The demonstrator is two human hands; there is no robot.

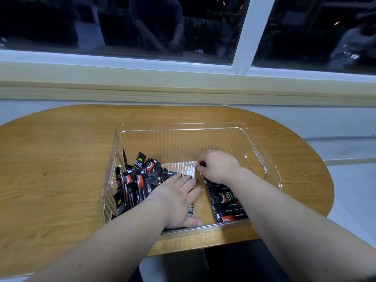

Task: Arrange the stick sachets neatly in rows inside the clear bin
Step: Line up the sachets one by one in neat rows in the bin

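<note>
Head view, down into the clear bin (262, 143) set on an oval wooden table (61, 169), near its front edge, with a handle cut-out in the right wall. Inside, on the left half, a loose pile of sachets (134, 184), black with red and green print, jumbled and leaning at all angles, some propped against the left wall. Along the right side, a tidy row of sachets (227, 202) lying flat and side by side, running from the near wall toward the back, partly hidden under the right forearm. Between pile and row, a bare strip of ribbed bin floor. Left hand (179, 198) laid palm down on the right edge of the pile, fingers straight, pressing rather than grasping, thumb by the near wall. Right hand (217, 166) at the far end of the row, fingers curled, thumb and fingertips pinching a dark sachet (202, 164) (only a small tip of it visible). Behind the table, a pale sill (142, 78) and a dark window (81, 27) with a white frame
</note>
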